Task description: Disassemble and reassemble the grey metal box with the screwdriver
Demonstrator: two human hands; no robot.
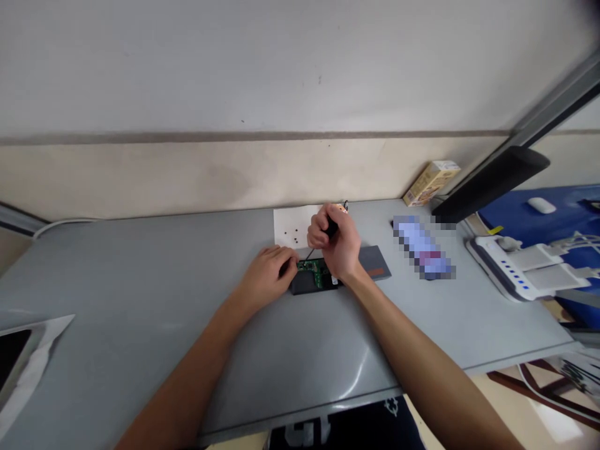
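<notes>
My right hand [338, 240] is closed round the black handle of a screwdriver [310, 253]. Its thin shaft slants down and left towards a green circuit board [319, 272]. The board sits in an opened dark device casing [307, 285] lying on the table. With fingers curled, my left hand [272, 274] grips the casing's left end. My right wrist covers part of the device, and the screwdriver's tip is too small to make out. Behind my hands lies a white sheet of paper [284, 219] with several small dark screws [295, 240] on it.
On the grey table [154, 300], a flat grey panel [375, 253] lies by the device. Further right are a blurred-out phone [422, 247], a yellow carton [431, 183], a black upright object [492, 184] and a white power strip [509, 269]. A dark-screened object [14, 359] sits far left.
</notes>
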